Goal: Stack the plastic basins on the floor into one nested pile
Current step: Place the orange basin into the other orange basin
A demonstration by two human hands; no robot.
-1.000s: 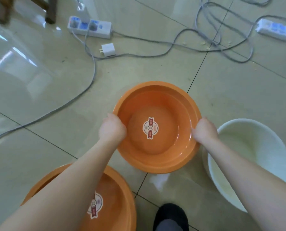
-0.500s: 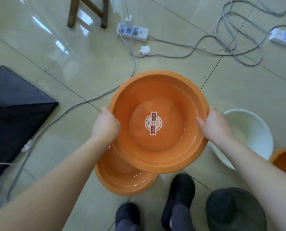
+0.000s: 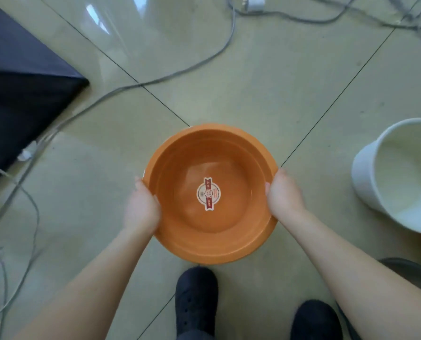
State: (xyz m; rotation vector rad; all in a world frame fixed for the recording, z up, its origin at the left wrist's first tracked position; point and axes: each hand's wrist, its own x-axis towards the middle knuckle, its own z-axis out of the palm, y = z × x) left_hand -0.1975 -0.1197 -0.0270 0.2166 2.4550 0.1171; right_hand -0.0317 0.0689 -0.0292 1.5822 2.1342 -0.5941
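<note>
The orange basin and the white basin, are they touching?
Apart. The head view shows bare floor tile between the orange basin and the white basin.

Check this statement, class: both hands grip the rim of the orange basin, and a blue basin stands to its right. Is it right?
Not quite. The basin to the right is white, not blue, as the head view shows. Both hands, left and right, do grip the orange basin by its rim.

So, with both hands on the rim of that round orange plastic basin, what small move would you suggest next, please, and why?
Probably let go and reach right for the white plastic basin. The round orange plastic basin looks level, with the left hand and right hand gripping opposite rims; whether another basin sits nested beneath cannot be told.
</note>
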